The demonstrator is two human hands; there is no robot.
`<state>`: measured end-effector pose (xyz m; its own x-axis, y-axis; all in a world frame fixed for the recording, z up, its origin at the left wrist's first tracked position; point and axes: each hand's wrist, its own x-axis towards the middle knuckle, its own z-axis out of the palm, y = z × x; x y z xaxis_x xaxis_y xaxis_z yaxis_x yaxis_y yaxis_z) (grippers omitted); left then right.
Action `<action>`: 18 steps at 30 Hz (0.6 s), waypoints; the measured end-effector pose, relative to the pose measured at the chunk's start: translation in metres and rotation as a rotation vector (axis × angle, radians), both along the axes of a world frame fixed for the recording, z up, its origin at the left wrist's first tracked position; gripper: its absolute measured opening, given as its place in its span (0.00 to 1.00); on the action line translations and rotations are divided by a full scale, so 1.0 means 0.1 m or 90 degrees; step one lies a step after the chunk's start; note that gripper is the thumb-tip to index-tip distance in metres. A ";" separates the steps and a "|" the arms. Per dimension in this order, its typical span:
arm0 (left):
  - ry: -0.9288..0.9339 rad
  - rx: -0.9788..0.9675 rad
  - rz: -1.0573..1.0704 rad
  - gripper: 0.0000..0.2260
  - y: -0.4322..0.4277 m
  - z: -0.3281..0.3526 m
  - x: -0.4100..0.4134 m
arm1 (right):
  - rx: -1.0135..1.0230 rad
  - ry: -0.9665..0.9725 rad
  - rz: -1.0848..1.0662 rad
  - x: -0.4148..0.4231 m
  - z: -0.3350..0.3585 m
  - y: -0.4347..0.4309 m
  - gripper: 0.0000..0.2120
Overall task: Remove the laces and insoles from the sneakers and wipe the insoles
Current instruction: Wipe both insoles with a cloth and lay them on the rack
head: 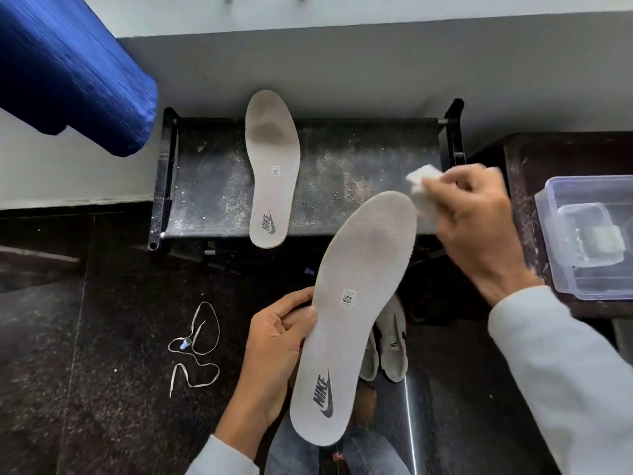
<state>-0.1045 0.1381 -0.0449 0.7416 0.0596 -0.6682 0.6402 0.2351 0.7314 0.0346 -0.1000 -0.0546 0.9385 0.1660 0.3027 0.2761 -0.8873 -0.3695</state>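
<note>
Insole [352,313] position: I see it held in the air, printed side up, with the toe end pointing away and to the right and the heel end nearest the camera. My view shows the left hand [274,347] gripping it at the left edge near mid-length, thumb laid on the top face and the other fingers curled beneath.

The right hand [479,228] pinches a folded white wipe [423,190] between thumb and curled fingers. The wipe sits at the toe end of the held insole, on its right side. This hand is blurred, so I cannot tell whether the wipe touches the insole.

A second insole [274,166] lies printed side up on a dusty black rack [212,186], toe toward the wall, heel at the rack's front edge.

Two laces [198,347] lie loose on the dark floor [102,337], left of the left hand.

The sneakers [390,341] stand on the floor, partly hidden under the held insole.

A clear plastic box [582,234] rests on a dark surface at the right.
</note>
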 end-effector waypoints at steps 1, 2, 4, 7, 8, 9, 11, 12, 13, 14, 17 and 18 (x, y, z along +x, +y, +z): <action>0.001 0.000 0.004 0.13 0.00 0.00 -0.01 | 0.007 -0.033 -0.025 -0.01 0.09 -0.01 0.10; 0.002 -0.001 0.009 0.12 0.00 0.00 -0.01 | 0.014 -0.072 -0.022 -0.08 0.20 0.02 0.11; 0.004 -0.004 0.022 0.12 -0.01 0.01 0.00 | 0.045 -0.107 0.063 -0.33 0.34 0.19 0.12; 0.002 -0.013 0.037 0.12 -0.03 0.03 0.03 | 0.058 -0.009 0.302 -0.80 0.29 0.46 0.16; -0.001 -0.016 0.042 0.12 -0.04 0.04 0.04 | 0.027 0.030 0.366 -0.90 0.20 0.49 0.17; -0.004 -0.017 0.046 0.12 -0.04 0.04 0.05 | 0.002 0.060 0.403 -0.94 0.10 0.47 0.18; -0.007 -0.006 0.048 0.12 -0.04 0.03 0.06 | 0.017 0.091 0.379 -0.90 -0.10 0.38 0.17; -0.005 0.000 0.047 0.12 -0.04 0.03 0.06 | 0.039 0.092 0.338 -0.84 -0.17 0.33 0.17; -0.003 0.003 0.043 0.12 -0.04 0.03 0.05 | 0.051 0.085 0.290 -0.76 -0.23 0.29 0.16; -0.003 0.005 0.037 0.12 -0.04 0.03 0.05 | 0.050 0.076 0.237 -0.66 -0.27 0.24 0.15; -0.008 0.017 0.021 0.12 -0.06 0.04 0.03 | 0.044 0.052 0.072 -0.34 -0.28 0.08 0.09; -0.009 0.021 0.021 0.12 -0.06 0.04 0.02 | 0.053 0.044 0.024 -0.28 -0.23 0.04 0.08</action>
<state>-0.1020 0.1320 -0.0408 0.7483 0.1053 -0.6549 0.6221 0.2314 0.7480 0.0070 -0.0958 -0.0779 0.9511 0.1785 0.2522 0.2803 -0.8419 -0.4611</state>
